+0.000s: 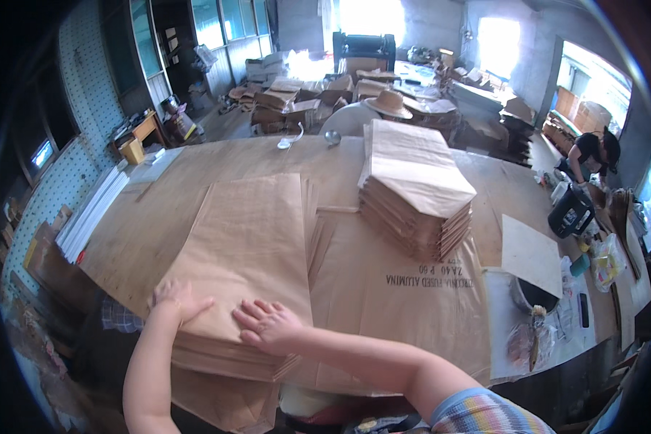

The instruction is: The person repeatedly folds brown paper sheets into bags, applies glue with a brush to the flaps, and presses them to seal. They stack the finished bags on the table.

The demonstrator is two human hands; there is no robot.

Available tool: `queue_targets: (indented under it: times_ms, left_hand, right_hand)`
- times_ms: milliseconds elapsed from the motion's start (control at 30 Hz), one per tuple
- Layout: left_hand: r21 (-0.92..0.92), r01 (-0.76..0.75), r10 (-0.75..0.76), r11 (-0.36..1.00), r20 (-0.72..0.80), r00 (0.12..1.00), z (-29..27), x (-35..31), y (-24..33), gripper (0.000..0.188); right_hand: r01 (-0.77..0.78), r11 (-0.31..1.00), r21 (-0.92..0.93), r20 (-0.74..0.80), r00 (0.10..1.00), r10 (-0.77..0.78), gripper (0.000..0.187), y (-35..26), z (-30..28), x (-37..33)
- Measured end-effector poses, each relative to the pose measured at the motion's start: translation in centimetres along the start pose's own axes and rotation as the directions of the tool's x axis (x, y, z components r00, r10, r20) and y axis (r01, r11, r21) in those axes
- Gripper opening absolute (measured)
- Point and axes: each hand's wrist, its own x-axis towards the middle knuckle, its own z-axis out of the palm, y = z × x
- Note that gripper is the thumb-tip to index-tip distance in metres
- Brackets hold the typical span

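A stack of brown kraft paper bags (253,231) lies in front of me, its near end reaching over the table edge. My left hand (175,298) rests on the near left corner of the top bag, thumb stretched out to the right. Flat on the same bag, to the right, is my right hand (269,325) with its fingers spread. Neither hand grips anything. A second, taller pile of folded paper bags (416,170) stands at the right, on top of a flat printed paper bag (390,318). Another brown bag (224,398) hangs low beneath the near stack.
The wooden table (152,217) carries a bundle of white strips (94,210) at its left edge. At the right are a pale board (530,254), a brush (535,340), a phone (584,309) and a black bucket (571,211). Another person (589,155) bends over at the far right.
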Motion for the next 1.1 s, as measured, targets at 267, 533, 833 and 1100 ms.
queue_targets:
  times_ms: [267, 533, 833, 1100]
  left_hand:
    - [-0.364, -0.278, 0.153, 0.889, -0.337, 0.929, 10.1, 4.0, -5.3, 0.070]
    - [-0.434, -0.407, 0.120, 0.804, -0.551, 0.826, 14.2, 3.8, -5.4, 0.066]
    - [-0.392, -0.378, 0.090, 0.839, -0.585, 0.806, 13.2, 3.7, -4.0, 0.063]
    - [-0.324, -0.263, 0.057, 0.909, -0.529, 0.847, 11.5, 4.6, -3.4, 0.046]
  right_hand:
    - [0.122, 0.986, 0.116, -0.090, 0.990, -0.112, 0.062, 2.1, 1.6, -0.2]
    - [0.203, 0.975, 0.084, -0.245, 0.953, -0.178, 0.067, 2.1, 3.6, -1.1]
    - [0.178, 0.979, 0.100, -0.309, 0.941, -0.139, 0.067, 2.1, 4.0, -1.5]
    - [0.090, 0.962, 0.257, -0.326, 0.945, -0.001, 0.068, 4.0, 4.5, -1.0]
